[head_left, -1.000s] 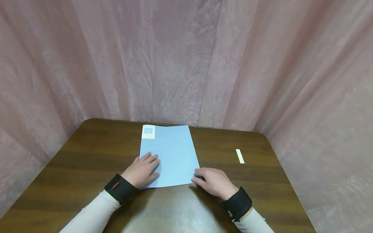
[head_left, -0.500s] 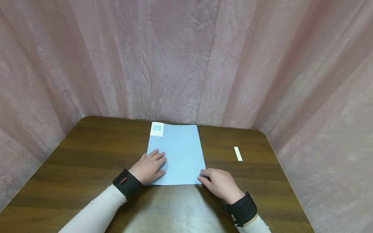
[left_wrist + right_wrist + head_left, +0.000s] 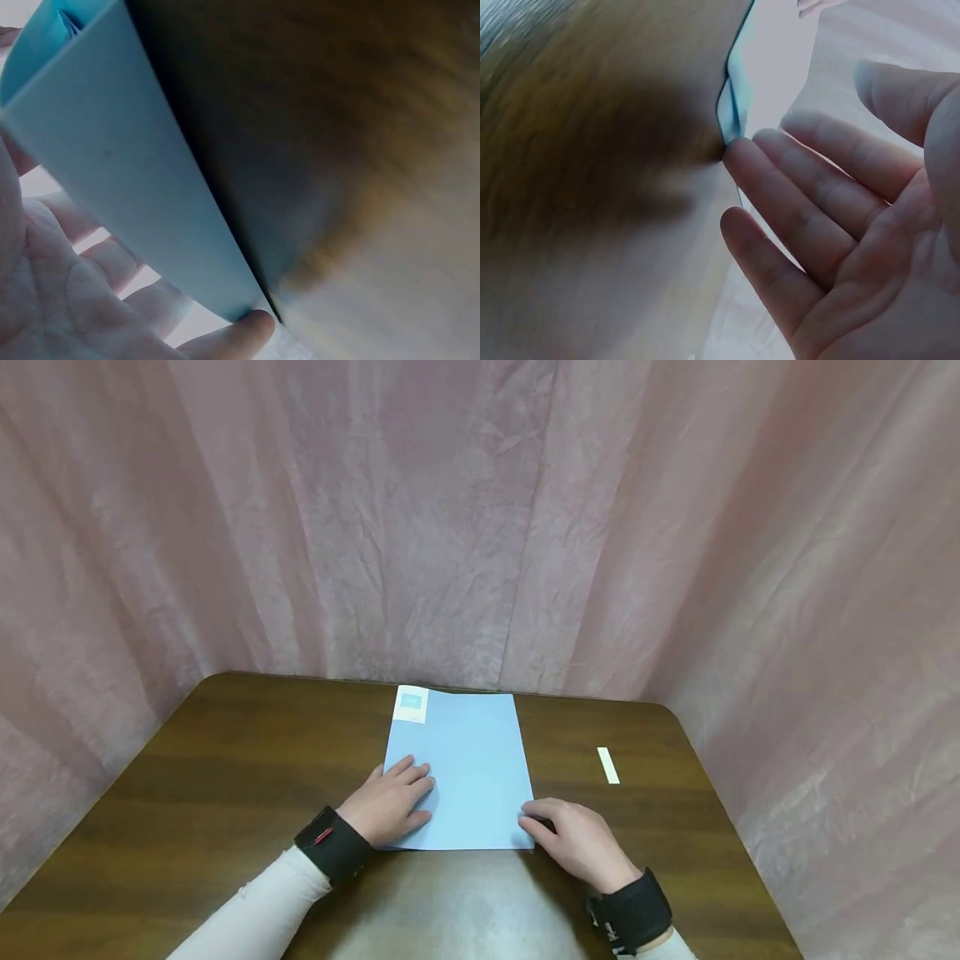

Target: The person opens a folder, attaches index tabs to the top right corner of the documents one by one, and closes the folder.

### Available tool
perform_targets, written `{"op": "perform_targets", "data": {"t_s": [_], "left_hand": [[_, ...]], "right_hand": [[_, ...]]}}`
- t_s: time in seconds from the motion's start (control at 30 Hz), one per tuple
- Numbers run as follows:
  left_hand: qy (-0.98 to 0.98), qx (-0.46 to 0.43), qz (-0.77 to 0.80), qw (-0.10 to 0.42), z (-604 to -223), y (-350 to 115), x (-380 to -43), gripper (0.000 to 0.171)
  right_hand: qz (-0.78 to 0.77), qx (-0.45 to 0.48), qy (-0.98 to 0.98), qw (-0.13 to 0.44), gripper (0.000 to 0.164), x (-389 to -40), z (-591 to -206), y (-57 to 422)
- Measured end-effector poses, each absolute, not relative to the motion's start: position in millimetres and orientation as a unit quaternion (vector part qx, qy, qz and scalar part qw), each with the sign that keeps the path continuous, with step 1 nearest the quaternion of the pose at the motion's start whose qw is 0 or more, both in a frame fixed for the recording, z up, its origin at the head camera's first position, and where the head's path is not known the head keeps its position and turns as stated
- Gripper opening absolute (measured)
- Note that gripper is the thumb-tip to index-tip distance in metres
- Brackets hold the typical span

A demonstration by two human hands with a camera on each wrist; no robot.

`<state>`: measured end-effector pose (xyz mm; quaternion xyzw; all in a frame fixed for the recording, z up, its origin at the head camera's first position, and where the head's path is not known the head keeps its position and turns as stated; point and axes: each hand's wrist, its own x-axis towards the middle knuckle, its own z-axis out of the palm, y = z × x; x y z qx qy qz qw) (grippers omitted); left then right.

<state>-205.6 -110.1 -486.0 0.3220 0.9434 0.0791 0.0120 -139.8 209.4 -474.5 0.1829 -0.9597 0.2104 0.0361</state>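
A light blue folder (image 3: 468,760) lies on the wooden table, with a white label (image 3: 410,703) at its far left corner. My left hand (image 3: 392,806) rests with spread fingers on the folder's near left part. In the left wrist view, the folder (image 3: 142,172) shows its edge above the fingers, and the thumb touches it. My right hand (image 3: 581,839) is at the near right corner. Its fingers (image 3: 795,210) look fairly straight in the right wrist view, with fingertips at the folder's edge (image 3: 733,97) and the thumb apart.
A small white strip (image 3: 608,766) lies on the table (image 3: 262,768) to the right of the folder. Pink curtains (image 3: 420,527) hang behind the table's far edge and along both sides.
The folder has slid a little to the right under both hands and turned slightly, so its near edge now lies more level. The head view has also shifted slightly.
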Motion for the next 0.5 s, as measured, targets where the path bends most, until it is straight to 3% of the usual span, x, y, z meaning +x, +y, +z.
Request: {"op": "perform_targets", "data": {"t_s": [0.1, 0.23, 0.37, 0.5], "left_hand": [[0.942, 0.325, 0.079, 0.013, -488.1, -109.4, -203.6, 0.057], [0.941, 0.331, 0.073, 0.004, -488.8, -108.1, -205.3, 0.057], [0.939, 0.336, 0.069, -0.003, -487.2, -106.6, -208.1, 0.058], [0.938, 0.341, 0.057, -0.027, -486.2, -106.1, -206.9, 0.059]], "right_hand": [[0.223, 0.167, -0.960, 0.037, 0.034, -138.5, -476.9, 212.6], [0.214, 0.160, -0.962, 0.049, 0.034, -138.9, -477.0, 216.1], [0.200, 0.163, -0.965, 0.049, 0.029, -138.8, -476.5, 218.0], [0.182, 0.186, -0.963, 0.065, 0.010, -141.0, -476.7, 215.6]]}}
